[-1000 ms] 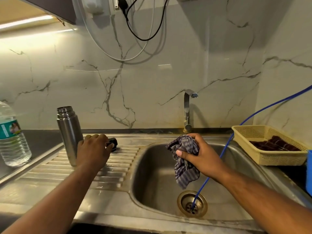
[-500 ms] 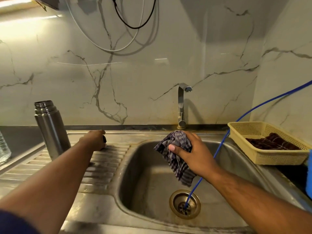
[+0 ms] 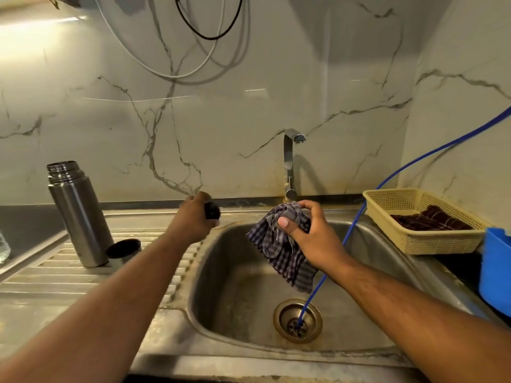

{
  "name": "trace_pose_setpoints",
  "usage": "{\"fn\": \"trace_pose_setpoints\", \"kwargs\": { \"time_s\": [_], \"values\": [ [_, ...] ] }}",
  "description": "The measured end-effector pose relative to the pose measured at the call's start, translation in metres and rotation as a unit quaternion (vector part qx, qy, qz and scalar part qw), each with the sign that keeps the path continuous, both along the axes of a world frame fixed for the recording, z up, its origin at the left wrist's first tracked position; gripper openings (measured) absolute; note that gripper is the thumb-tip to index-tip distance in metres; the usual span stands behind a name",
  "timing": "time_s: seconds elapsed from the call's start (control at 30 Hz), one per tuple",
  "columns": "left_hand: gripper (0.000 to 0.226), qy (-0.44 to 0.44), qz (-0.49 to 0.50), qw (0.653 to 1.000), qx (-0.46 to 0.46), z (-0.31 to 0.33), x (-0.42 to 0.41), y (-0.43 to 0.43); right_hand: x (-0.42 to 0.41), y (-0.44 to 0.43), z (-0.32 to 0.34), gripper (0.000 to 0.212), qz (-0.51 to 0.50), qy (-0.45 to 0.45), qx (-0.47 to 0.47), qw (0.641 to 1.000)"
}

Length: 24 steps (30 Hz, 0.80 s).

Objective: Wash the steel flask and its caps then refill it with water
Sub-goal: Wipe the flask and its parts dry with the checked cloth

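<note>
The steel flask (image 3: 78, 214) stands upright and uncapped on the ribbed drainboard (image 3: 55, 275) at the left. A black cap (image 3: 123, 247) lies on the drainboard right beside its base. My left hand (image 3: 195, 221) grips a second small black cap (image 3: 211, 210), lifted at the sink's left rim. Over the sink basin (image 3: 235, 294), my right hand (image 3: 312, 239) pinches a checked grey cloth (image 3: 282, 252) that hangs down. The tap (image 3: 290, 161) stands behind the basin with no water running from it.
A blue hose (image 3: 387, 178) runs from the right wall down into the drain (image 3: 298, 320). A yellow basket (image 3: 431, 241) holding a dark cloth sits at the right, with a blue container (image 3: 495, 266) in front of it. A clear bottle's edge (image 3: 4, 244) shows at far left.
My left hand lifted a small black cap off the drainboard and carried it right to the sink's edge. The other cap is now uncovered beside the flask. My right hand still holds the cloth.
</note>
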State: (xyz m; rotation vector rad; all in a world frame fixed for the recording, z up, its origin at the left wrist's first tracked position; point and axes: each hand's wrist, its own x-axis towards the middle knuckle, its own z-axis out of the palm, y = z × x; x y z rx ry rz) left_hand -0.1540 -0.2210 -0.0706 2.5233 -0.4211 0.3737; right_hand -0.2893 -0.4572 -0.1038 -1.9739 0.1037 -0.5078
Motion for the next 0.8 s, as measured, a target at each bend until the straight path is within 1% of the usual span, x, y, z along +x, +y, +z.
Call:
{"fn": "trace_pose_setpoints", "kwargs": {
  "time_s": [0.13, 0.2, 0.23, 0.27, 0.33, 0.37, 0.4, 0.5, 0.53, 0.57, 0.63, 0.67, 0.73, 0.8],
  "values": [
    [0.059, 0.015, -0.060, 0.989, -0.133, 0.003, -0.043, -0.037, 0.000, -0.007, 0.006, 0.056, -0.046, 0.009, 0.069, 0.996],
    [0.054, 0.058, -0.103, 0.968, -0.222, 0.002, -0.060, -0.047, 0.004, -0.014, 0.006, 0.051, -0.074, -0.006, 0.119, 0.990],
    [0.052, 0.097, -0.131, 0.948, -0.272, 0.001, -0.067, -0.050, 0.008, -0.018, 0.005, 0.048, -0.085, -0.012, 0.152, 0.985],
    [0.050, 0.149, -0.164, 0.917, -0.331, 0.000, -0.072, -0.051, 0.012, -0.022, 0.003, 0.047, -0.088, -0.014, 0.203, 0.975],
    [0.050, 0.253, -0.221, 0.838, -0.431, 0.001, -0.081, -0.051, 0.019, -0.029, 0.002, 0.054, -0.075, -0.003, 0.341, 0.937],
    [0.052, 0.285, -0.242, 0.807, -0.456, 0.001, -0.080, -0.050, 0.017, -0.031, 0.005, 0.055, -0.068, 0.003, 0.402, 0.913],
    [0.056, 0.298, -0.254, 0.795, -0.464, 0.000, -0.079, -0.049, 0.014, -0.033, 0.008, 0.055, -0.057, 0.010, 0.442, 0.895],
    [0.071, 0.297, -0.251, 0.805, -0.448, -0.002, -0.073, -0.047, 0.008, -0.039, 0.014, 0.055, -0.027, -0.009, 0.507, 0.861],
    [0.072, 0.307, -0.248, 0.797, -0.457, -0.003, -0.071, -0.048, 0.006, -0.041, 0.016, 0.055, -0.010, -0.027, 0.514, 0.857],
    [0.068, 0.322, -0.246, 0.783, -0.471, -0.004, -0.068, -0.050, 0.005, -0.040, 0.018, 0.056, 0.009, -0.047, 0.514, 0.856],
    [0.054, 0.350, -0.247, 0.758, -0.491, -0.004, -0.067, -0.053, 0.007, -0.039, 0.021, 0.056, 0.007, -0.085, 0.496, 0.864],
    [0.050, 0.358, -0.249, 0.752, -0.495, -0.005, -0.067, -0.055, 0.007, -0.037, 0.022, 0.056, 0.007, -0.116, 0.480, 0.870],
    [0.043, 0.362, -0.259, 0.743, -0.501, -0.005, -0.068, -0.062, 0.005, -0.031, 0.024, 0.054, 0.000, -0.175, 0.402, 0.899],
    [0.036, 0.361, -0.270, 0.732, -0.510, -0.005, -0.072, -0.069, 0.000, -0.025, 0.021, 0.052, 0.028, -0.182, 0.274, 0.944]
  ]
}}
